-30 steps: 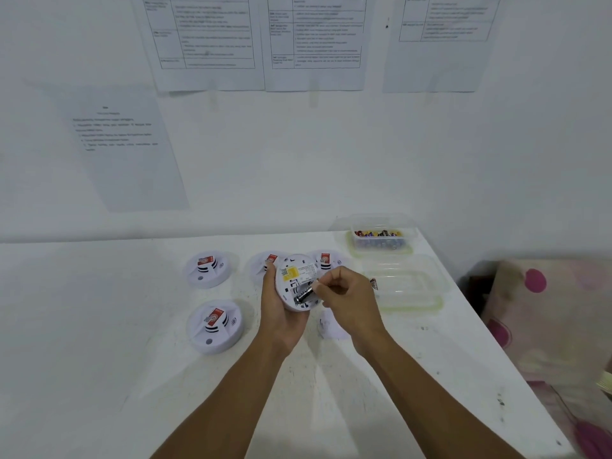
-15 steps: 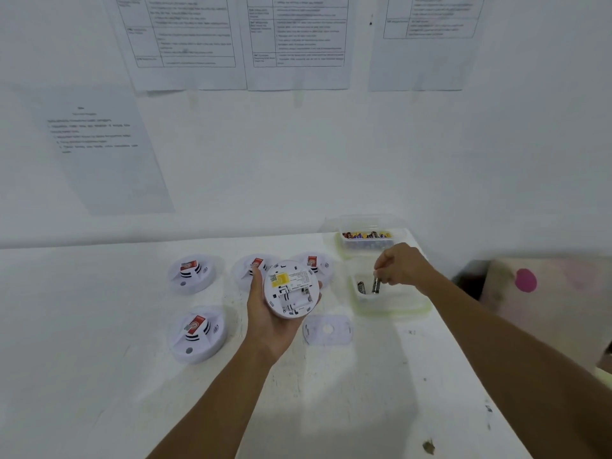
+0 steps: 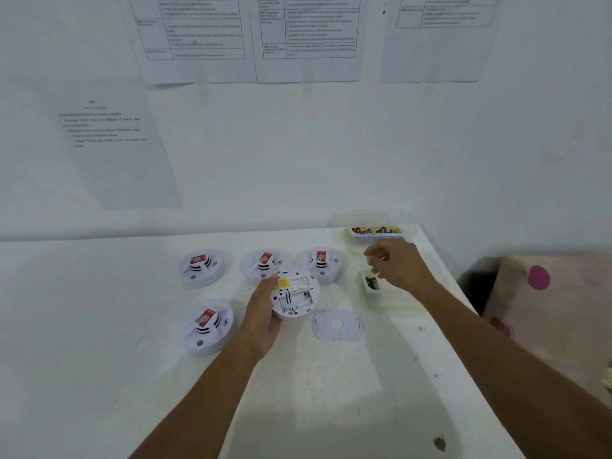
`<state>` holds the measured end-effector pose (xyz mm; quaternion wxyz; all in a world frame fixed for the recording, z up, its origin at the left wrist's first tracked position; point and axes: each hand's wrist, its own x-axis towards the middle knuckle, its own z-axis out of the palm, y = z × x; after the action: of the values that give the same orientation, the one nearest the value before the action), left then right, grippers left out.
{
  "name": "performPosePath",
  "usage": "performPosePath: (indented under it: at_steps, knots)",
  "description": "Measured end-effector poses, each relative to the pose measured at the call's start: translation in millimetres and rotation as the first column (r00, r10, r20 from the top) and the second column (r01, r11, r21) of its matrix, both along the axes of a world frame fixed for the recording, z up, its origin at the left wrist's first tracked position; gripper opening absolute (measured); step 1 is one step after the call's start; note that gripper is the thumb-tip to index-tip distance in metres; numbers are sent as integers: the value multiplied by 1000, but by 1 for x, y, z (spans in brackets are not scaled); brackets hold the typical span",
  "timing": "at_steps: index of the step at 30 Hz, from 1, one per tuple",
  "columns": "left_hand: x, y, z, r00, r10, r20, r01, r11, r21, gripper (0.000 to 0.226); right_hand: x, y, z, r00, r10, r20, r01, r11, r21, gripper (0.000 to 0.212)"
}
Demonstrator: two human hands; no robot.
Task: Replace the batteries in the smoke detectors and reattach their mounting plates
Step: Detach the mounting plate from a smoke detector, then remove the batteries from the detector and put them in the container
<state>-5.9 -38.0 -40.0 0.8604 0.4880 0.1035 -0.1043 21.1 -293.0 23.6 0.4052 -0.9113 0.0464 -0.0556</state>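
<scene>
White detector (image 3: 294,294) sits in the left grip (image 3: 265,309); right grip (image 3: 394,265) loosely curled, apparently empty—detector could slip.

Detectors (image 3: 206,326) matt white plastic w/ glossy red stickers. Tubs (image 3: 371,294) at worktop's right edge clear plastic. Worktop (image 3: 99,326) matt white, scuffed. Paper sheets (image 3: 116,144) on wall.

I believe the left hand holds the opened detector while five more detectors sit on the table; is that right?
Not quite: the head view shows four detectors on the table, not five. The left hand does hold the opened detector.
</scene>
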Motion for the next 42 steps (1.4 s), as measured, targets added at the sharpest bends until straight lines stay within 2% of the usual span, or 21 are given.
performPosePath:
  at_steps: [2,6,9,12,15,19,22,24,26,28,29,30,32,34,36,37,38,39,40,41,42]
  knots:
    - [-3,3,0,999,-28,26,25,994,106,27,-20,30,-1,998,55,41,-59,992,109,8]
    - [-9,4,-4,996,-70,47,48,926,373,26,-45,83,-37,991,119,-54,-111,985,131,18]
    - [-14,8,-9,990,-49,130,-49,757,651,18,-55,98,-52,993,34,-110,0,955,297,15]
    - [-20,12,-11,978,-55,202,-135,570,810,17,-64,102,-55,988,-26,-153,88,907,411,11]
    - [-23,17,-17,964,-95,250,-176,480,860,18,-65,104,-61,987,-65,-150,120,912,393,10]
    - [-24,25,-25,946,-121,302,-216,460,861,25,-66,105,-68,993,-93,-75,106,976,192,14]
    - [-26,26,-20,941,-124,314,-238,415,878,31,-68,108,-68,994,-106,-27,109,982,155,19]
    - [-29,32,-14,912,-140,387,-330,311,891,37,-68,112,-64,992,-101,70,92,988,122,20]
    - [-31,49,-9,821,-235,521,-481,206,852,36,-67,118,-56,981,-67,183,50,994,96,17]
    - [-28,76,-10,724,-370,583,-603,72,795,41,-67,129,-47,965,-15,263,-10,995,94,15]
    - [-25,93,-14,716,-410,566,-622,-6,783,48,-66,135,-45,958,6,287,-34,995,92,15]
    - [-23,108,-19,749,-433,502,-586,-77,807,55,-66,142,-44,953,23,301,-53,994,92,17]
    - [-24,134,-28,830,-462,312,-420,-151,895,70,-67,157,-46,953,54,298,-89,990,106,22]
    - [-25,151,-37,831,-512,220,-309,-96,946,80,-69,171,-49,957,89,275,-128,984,127,25]
    - [-26,159,-38,789,-548,278,-328,7,945,74,-74,185,-51,962,132,239,-168,976,139,26]
    - [-26,159,-35,800,-501,330,-320,108,941,65,-77,192,-51,963,152,222,-188,971,149,27]
    - [-28,158,-28,841,-397,367,-282,257,924,53,-78,199,-50,963,169,211,-205,965,164,26]
    - [-31,156,-17,902,-250,352,-204,472,858,42,-79,207,-50,963,181,202,-218,960,177,25]
    - [-33,154,-7,952,-123,280,-111,715,691,37,-79,215,-49,961,193,197,-230,955,186,21]
    - [-35,152,0,981,-48,186,-40,895,445,39,-78,223,-49,958,209,195,-246,951,187,18]
    - [-37,152,5,993,-35,114,9,975,221,45,-79,231,-49,954,227,196,-263,947,183,15]
